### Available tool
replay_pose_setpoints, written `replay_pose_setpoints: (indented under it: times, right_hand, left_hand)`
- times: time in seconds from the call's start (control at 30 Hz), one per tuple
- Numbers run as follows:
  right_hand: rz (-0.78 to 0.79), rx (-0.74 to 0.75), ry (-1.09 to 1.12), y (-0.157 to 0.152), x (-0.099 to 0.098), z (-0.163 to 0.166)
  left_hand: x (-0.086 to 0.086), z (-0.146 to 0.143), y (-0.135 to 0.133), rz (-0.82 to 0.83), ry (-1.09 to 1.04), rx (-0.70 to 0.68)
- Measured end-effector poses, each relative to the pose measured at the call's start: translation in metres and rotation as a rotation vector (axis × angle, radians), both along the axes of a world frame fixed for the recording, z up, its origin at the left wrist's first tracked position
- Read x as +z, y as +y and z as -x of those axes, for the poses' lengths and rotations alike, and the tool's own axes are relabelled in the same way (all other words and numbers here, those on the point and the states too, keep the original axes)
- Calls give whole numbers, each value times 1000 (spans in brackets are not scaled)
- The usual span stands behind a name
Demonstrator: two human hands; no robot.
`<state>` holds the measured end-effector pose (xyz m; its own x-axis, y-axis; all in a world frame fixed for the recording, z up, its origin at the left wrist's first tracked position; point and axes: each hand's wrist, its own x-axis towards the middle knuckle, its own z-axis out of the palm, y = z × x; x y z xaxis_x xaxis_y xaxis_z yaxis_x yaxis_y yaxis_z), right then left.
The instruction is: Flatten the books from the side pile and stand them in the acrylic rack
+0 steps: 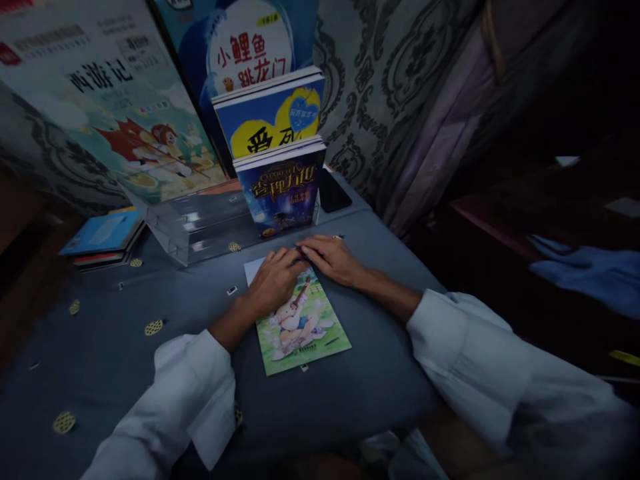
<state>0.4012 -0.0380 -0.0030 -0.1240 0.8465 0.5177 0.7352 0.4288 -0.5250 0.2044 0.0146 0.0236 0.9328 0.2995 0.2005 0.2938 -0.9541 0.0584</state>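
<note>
A thin picture book (300, 327) with a green and white illustrated cover lies flat on the table, slightly turned. Across its upper part rests my left hand (277, 277), palm down, its fingers laid over the cover and a little bent. My right hand (334, 259) reaches in from the right at the book's top right corner, fingers stretched out toward the left fingertips, where the two hands meet or overlap. Part of the book's upper edge is hidden under them. Neither hand shows anything gripped.
Just beyond the hands, a clear acrylic book stand (170, 230) holds a dark blue book (283, 193), a blue and yellow book (270, 120) and larger books behind. A black phone (334, 192) lies to its right. Stacked books (103, 233) sit left on the grey-blue tablecloth (190, 300).
</note>
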Motion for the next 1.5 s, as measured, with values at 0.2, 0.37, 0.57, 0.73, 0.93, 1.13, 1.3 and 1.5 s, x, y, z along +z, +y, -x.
replay_pose_setpoints:
  times: [0.2, 0.37, 0.57, 0.73, 0.93, 1.13, 1.3, 1.5]
  right_hand:
    - [8, 26, -43, -2, 0, 1]
    - [10, 36, -38, -3, -3, 1]
    - [6, 42, -14, -4, -3, 1]
    - [5, 58, 12, -2, -7, 0]
    - [-14, 97, -1, 5, -16, -1]
    - [9, 110, -2, 6, -17, -1]
    - [19, 113, 4, 7, -19, -1]
    - [42, 84, 1, 11, -18, 2]
  left_hand:
    - [4, 7, -9, 30, -11, -110]
    - [12, 23, -48, 109, -18, -212]
    - [14, 40, -96, 54, -10, -228]
    - [8, 35, -95, 0, -2, -171]
    - [7, 29, -85, -9, 18, -123]
    - [11, 26, -83, -15, 39, -96]
    - [7, 25, -82, -34, 26, -73]
    - [-1, 27, -82, -95, -1, -57]
